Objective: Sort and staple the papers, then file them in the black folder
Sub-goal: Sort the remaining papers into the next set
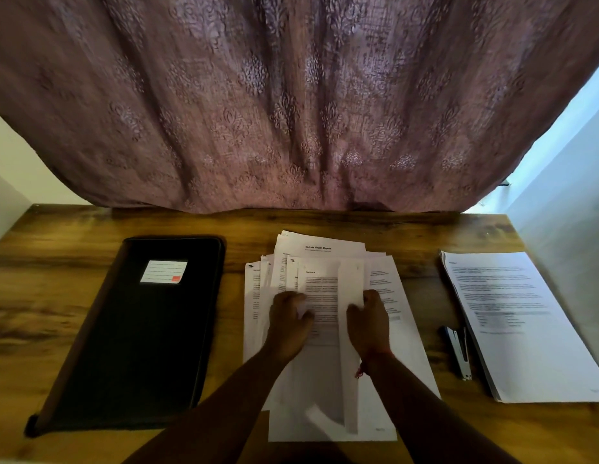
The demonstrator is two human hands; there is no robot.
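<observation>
2 bare hands down on a loose, fanned pile of printed papers at the middle of the wooden table. Left hand laid on the pile's left part, fingers curled, thumb tucked against the edge of 1 printed sheet that tops the pile; grip there looks closed on that sheet, though blur hides the fingertips. Right hand just beside it, fingers bent around the turned-up edge of a blank white sheet, grip closed on that edge. Red thread tied at the right wrist. Topmost heading at the far end of the pile reads "Sample Health Report".

Black folder flat and closed on the table's left part, well apart from the pile, with a white lined label near its far end. Second, neat stack of printed papers at the right edge of the table. Stapler flat on the table between the middle pile and the right stack, just beside the stack. Patterned mauve curtain hanging behind the table's far edge.
</observation>
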